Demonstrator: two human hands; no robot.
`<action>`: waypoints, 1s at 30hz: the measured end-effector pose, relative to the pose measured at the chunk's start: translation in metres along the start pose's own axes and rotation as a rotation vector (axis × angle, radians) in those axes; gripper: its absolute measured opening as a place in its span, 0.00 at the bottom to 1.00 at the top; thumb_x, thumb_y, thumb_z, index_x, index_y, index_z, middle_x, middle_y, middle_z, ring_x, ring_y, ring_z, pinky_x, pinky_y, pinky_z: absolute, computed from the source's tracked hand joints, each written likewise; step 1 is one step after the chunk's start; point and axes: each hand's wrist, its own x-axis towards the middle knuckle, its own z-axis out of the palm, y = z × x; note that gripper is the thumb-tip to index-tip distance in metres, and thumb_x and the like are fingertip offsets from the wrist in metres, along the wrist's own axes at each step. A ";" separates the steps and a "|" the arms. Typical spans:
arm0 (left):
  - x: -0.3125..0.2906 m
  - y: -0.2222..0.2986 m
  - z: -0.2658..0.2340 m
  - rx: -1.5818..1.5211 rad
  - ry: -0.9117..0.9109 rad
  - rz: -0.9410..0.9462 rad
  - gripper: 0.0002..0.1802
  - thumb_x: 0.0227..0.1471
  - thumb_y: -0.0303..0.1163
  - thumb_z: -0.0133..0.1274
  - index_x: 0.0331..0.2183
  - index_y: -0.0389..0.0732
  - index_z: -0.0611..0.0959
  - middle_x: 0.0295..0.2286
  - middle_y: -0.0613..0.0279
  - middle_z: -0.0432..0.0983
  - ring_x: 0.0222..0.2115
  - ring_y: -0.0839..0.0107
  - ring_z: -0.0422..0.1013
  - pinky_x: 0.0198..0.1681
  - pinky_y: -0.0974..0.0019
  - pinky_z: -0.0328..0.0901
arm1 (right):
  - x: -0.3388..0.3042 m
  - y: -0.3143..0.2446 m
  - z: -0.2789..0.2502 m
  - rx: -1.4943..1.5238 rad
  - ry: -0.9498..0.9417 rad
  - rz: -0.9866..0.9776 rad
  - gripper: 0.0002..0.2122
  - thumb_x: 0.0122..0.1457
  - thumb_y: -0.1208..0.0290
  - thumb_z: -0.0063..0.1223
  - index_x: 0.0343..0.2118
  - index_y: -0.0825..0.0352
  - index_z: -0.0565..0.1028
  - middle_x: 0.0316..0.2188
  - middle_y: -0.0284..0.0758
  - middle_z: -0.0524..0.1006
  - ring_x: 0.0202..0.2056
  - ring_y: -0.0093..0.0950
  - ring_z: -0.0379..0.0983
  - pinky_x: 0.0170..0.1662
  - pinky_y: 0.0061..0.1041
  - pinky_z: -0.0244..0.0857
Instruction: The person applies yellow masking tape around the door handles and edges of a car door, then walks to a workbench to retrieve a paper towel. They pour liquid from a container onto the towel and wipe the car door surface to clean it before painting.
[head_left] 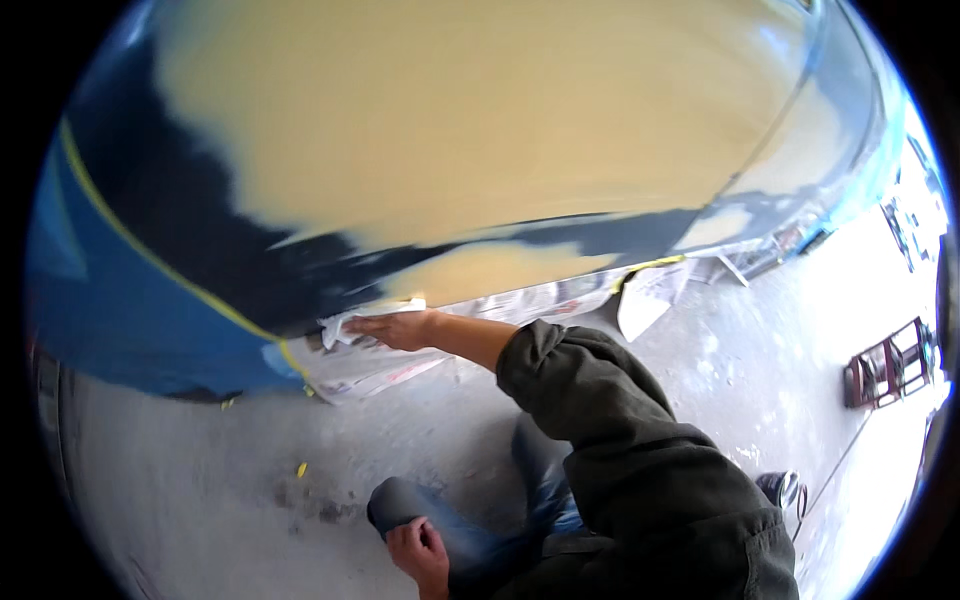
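Observation:
With its fingers laid along a crumpled white cloth (pixel 338 331), my right hand (pixel 398 329) presses it against the lower edge of a vehicle's body panel (pixel 480 120). The panel is patched in beige and dark grey. Just below, printed masking paper (pixel 375 372) hangs from that edge. My left hand (pixel 420 552) rests on my left knee (pixel 400 500), its fingers curled in with nothing seen in them.
Yellow tape (pixel 160 255) borders blue masking film (pixel 140 310) on the left. A can (pixel 783 490) stands on the grey floor (pixel 210 480) at right, with a dark red stool-like frame (pixel 890 368) farther off. A yellow scrap (pixel 302 469) lies on the floor.

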 end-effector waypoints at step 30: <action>0.014 0.023 0.028 0.276 -0.052 -0.063 0.11 0.59 0.40 0.52 0.34 0.44 0.84 0.28 0.53 0.73 0.30 0.52 0.69 0.34 0.50 0.66 | -0.216 0.128 -0.086 -0.068 0.529 0.587 0.22 0.57 0.62 0.43 0.56 0.58 0.70 0.58 0.32 0.69 0.62 0.32 0.62 0.66 0.36 0.54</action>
